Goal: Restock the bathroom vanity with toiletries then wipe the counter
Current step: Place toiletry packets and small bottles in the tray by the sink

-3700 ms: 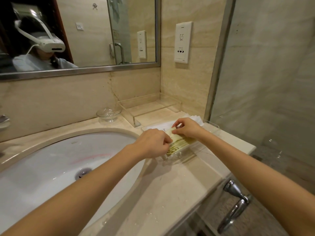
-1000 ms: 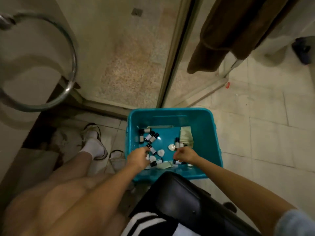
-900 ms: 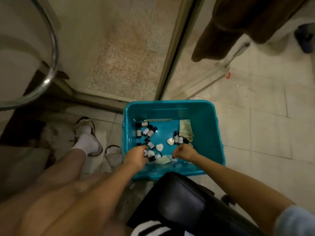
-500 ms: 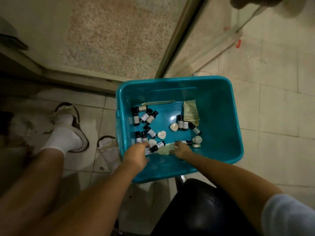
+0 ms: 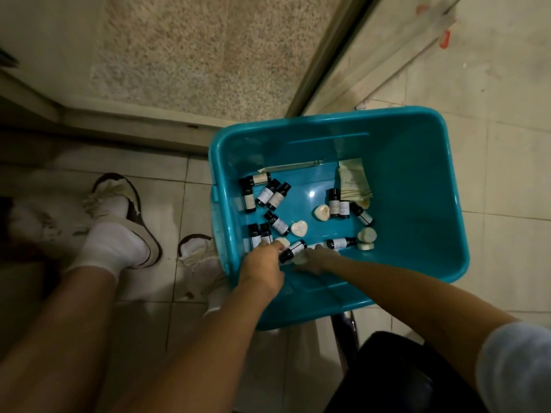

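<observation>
Leaving the counter behind, attention is now turned to the floor; slippered feet are seen at left; beside them the teal tub is reached into; the left hand is curled against a small dark bottle, the right hand laid over a pale packet; whether either is gripped cannot be told; more toiletries are judged due for fetching.

Teal bin on floor tiles, right of centre. Left hand and right hand are inside at its near edge, flanking a dark-capped bottle; grip unclear. Other bottles, heart soaps and a beige pouch lie scattered inside.
</observation>
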`<action>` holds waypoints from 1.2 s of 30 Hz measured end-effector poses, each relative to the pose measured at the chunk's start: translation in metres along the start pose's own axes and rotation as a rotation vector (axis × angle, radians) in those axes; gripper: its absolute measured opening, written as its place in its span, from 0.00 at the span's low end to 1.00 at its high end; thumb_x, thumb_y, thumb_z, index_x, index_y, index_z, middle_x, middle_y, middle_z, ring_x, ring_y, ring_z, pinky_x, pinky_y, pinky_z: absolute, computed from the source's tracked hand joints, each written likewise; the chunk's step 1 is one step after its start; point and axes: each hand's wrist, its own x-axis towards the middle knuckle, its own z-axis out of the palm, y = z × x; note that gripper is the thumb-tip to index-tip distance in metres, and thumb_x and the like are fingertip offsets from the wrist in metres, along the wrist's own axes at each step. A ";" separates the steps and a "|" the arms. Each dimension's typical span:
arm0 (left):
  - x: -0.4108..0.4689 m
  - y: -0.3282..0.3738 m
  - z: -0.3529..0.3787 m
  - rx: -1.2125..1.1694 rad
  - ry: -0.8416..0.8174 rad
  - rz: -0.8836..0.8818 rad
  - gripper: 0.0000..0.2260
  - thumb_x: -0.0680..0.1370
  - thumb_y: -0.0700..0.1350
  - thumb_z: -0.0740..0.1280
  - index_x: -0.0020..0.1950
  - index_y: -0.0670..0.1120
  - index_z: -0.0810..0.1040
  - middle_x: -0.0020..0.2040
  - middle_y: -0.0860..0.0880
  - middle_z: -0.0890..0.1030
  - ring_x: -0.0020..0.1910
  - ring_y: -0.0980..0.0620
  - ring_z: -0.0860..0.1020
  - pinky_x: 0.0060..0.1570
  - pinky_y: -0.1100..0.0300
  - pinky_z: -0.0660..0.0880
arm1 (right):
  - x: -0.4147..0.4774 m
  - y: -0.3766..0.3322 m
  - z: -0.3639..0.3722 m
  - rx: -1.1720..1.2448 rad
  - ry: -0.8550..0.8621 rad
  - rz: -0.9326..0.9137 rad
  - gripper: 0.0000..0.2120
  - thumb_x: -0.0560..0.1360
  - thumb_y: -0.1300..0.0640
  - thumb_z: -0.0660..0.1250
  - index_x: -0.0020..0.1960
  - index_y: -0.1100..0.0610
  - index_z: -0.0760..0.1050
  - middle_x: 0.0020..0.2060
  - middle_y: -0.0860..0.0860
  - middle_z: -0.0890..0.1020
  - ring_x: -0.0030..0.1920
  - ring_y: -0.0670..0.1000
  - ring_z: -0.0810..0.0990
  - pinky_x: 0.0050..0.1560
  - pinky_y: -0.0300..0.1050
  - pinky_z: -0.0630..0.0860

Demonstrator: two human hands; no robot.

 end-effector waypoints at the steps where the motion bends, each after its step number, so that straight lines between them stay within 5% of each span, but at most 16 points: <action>1: 0.000 0.000 0.000 -0.008 0.003 -0.004 0.24 0.74 0.37 0.68 0.69 0.49 0.70 0.65 0.46 0.73 0.63 0.45 0.73 0.65 0.55 0.70 | 0.000 -0.002 -0.001 -0.098 0.027 -0.022 0.26 0.78 0.42 0.58 0.71 0.54 0.64 0.68 0.58 0.70 0.66 0.59 0.71 0.63 0.53 0.70; 4: 0.000 0.001 0.000 -0.028 0.005 -0.012 0.24 0.74 0.36 0.67 0.69 0.49 0.70 0.65 0.46 0.73 0.64 0.45 0.73 0.65 0.55 0.70 | -0.003 -0.008 -0.006 -0.328 0.105 -0.078 0.17 0.79 0.57 0.58 0.68 0.56 0.69 0.63 0.56 0.75 0.62 0.56 0.75 0.58 0.49 0.73; 7: 0.000 0.001 -0.001 -0.107 0.006 -0.036 0.24 0.74 0.34 0.65 0.69 0.49 0.70 0.65 0.46 0.74 0.64 0.46 0.73 0.64 0.57 0.70 | -0.007 -0.006 -0.017 -0.251 0.160 -0.099 0.15 0.79 0.61 0.59 0.65 0.61 0.70 0.62 0.57 0.76 0.61 0.57 0.75 0.57 0.48 0.73; 9: -0.001 0.004 -0.003 -0.176 0.010 -0.059 0.23 0.75 0.35 0.66 0.68 0.48 0.71 0.64 0.46 0.75 0.62 0.46 0.74 0.62 0.56 0.71 | -0.011 0.001 -0.028 0.032 0.136 -0.124 0.15 0.77 0.57 0.64 0.61 0.63 0.73 0.57 0.59 0.78 0.55 0.55 0.77 0.52 0.46 0.72; 13: 0.004 0.011 -0.006 -0.407 0.028 -0.160 0.26 0.72 0.39 0.72 0.69 0.41 0.69 0.62 0.42 0.76 0.60 0.43 0.75 0.59 0.54 0.73 | -0.032 0.009 -0.044 0.974 -0.083 -0.223 0.11 0.75 0.59 0.69 0.55 0.62 0.77 0.47 0.54 0.81 0.42 0.48 0.80 0.41 0.37 0.79; 17: 0.010 0.011 -0.005 -0.780 0.021 -0.299 0.32 0.70 0.36 0.74 0.71 0.39 0.66 0.65 0.41 0.75 0.61 0.44 0.75 0.59 0.57 0.74 | -0.051 0.009 -0.053 1.298 -0.189 -0.364 0.05 0.75 0.61 0.68 0.51 0.57 0.79 0.46 0.50 0.84 0.46 0.48 0.83 0.50 0.40 0.80; 20: 0.007 0.011 -0.008 -0.953 -0.001 -0.303 0.17 0.73 0.36 0.70 0.62 0.37 0.76 0.57 0.40 0.80 0.48 0.47 0.78 0.38 0.67 0.74 | -0.059 0.007 -0.051 1.306 -0.236 -0.408 0.07 0.74 0.61 0.68 0.52 0.56 0.79 0.45 0.48 0.85 0.45 0.46 0.83 0.46 0.39 0.80; 25: 0.009 0.014 -0.008 -1.037 0.085 -0.358 0.11 0.75 0.36 0.69 0.56 0.36 0.79 0.49 0.39 0.81 0.37 0.49 0.76 0.33 0.65 0.73 | -0.055 0.002 -0.049 1.121 -0.122 -0.339 0.21 0.71 0.54 0.73 0.61 0.57 0.73 0.42 0.49 0.81 0.39 0.46 0.79 0.39 0.36 0.77; 29: 0.015 0.016 -0.006 -1.049 0.157 -0.397 0.09 0.76 0.35 0.67 0.55 0.35 0.78 0.51 0.37 0.81 0.43 0.46 0.76 0.32 0.64 0.71 | -0.044 0.008 -0.060 1.022 -0.145 -0.349 0.16 0.73 0.49 0.71 0.56 0.55 0.75 0.40 0.47 0.82 0.42 0.46 0.80 0.51 0.41 0.78; 32: 0.021 0.016 -0.004 -1.069 0.185 -0.409 0.10 0.76 0.34 0.67 0.56 0.35 0.78 0.53 0.36 0.81 0.44 0.46 0.77 0.33 0.62 0.74 | -0.026 0.026 -0.071 1.032 0.036 -0.244 0.18 0.75 0.49 0.67 0.60 0.59 0.75 0.52 0.55 0.82 0.48 0.50 0.80 0.51 0.43 0.76; 36: 0.029 0.014 -0.002 -1.099 0.163 -0.418 0.11 0.75 0.35 0.68 0.57 0.36 0.77 0.53 0.38 0.81 0.46 0.44 0.78 0.46 0.53 0.77 | 0.007 0.056 -0.086 1.234 0.523 0.068 0.18 0.76 0.54 0.68 0.62 0.62 0.73 0.60 0.60 0.77 0.50 0.53 0.75 0.42 0.41 0.73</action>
